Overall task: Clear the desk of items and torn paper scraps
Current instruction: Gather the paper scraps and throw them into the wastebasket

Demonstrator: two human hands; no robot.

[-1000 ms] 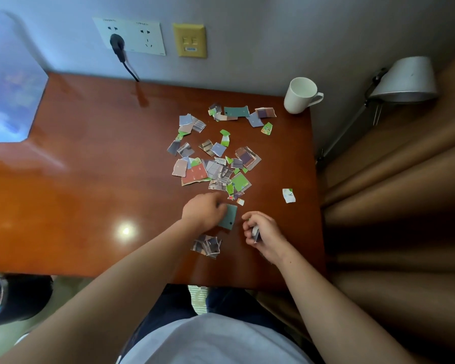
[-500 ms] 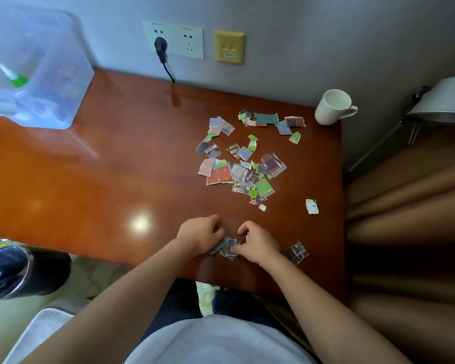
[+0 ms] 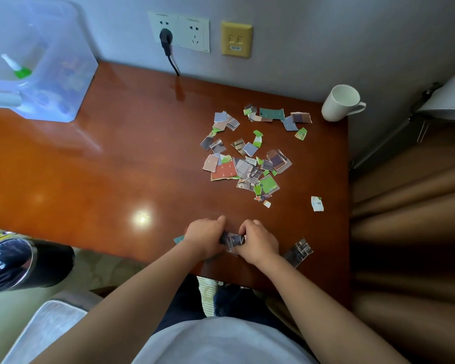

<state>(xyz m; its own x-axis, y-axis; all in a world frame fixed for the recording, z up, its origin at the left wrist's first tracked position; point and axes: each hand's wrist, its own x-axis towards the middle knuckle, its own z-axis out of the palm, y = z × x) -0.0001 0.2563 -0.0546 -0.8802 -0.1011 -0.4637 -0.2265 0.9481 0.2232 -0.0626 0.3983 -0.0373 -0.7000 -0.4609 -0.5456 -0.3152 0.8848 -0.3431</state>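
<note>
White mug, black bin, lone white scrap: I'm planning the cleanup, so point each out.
white mug [image 3: 332, 111], head view, outer side wall.
black bin [image 3: 53, 266], head view, dark side wall.
lone white scrap [image 3: 317, 203], head view, its middle.

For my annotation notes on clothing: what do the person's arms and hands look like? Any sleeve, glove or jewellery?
The left hand and right hand wear no gloves, and no ring or watch is visible. Both arms are bare, with no sleeve showing. The person's top is pale.

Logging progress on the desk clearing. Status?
Left grip and right grip hold one scrap bundle at near edge of desk. Main scrap pile lies beyond. Mug at back corner, nothing blocking.
</note>
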